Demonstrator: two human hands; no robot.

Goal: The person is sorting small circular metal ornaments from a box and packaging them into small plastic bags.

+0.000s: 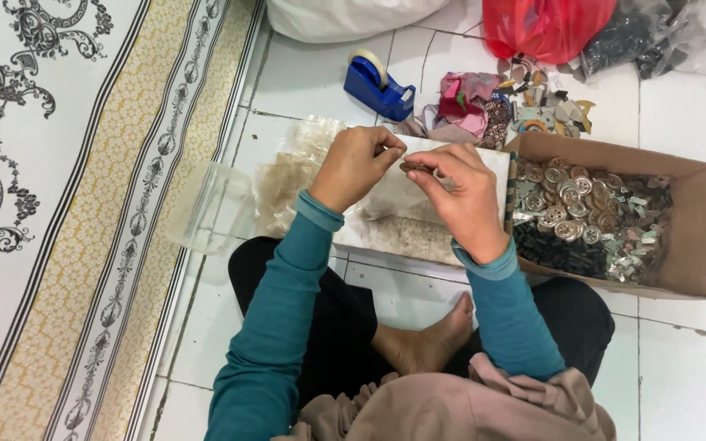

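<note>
A small brown button (pixel 413 167) is pinched between the fingertips of the left hand (pixel 359 166) and the right hand (pixel 461 196), above a white board (pixel 418 233). Beside it, the cardboard box (pixel 700 237) holds many metal buttons (pixel 569 208), seemingly not handled yet.

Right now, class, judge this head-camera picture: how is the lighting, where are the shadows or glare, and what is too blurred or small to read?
Head view: light is soft and even, with weak shadows under the hands; mild sheen on the white tiles and the clear container; the small brown piece pinched between the left hand and right hand is too small to identify; the box contents stay fairly sharp.
</note>
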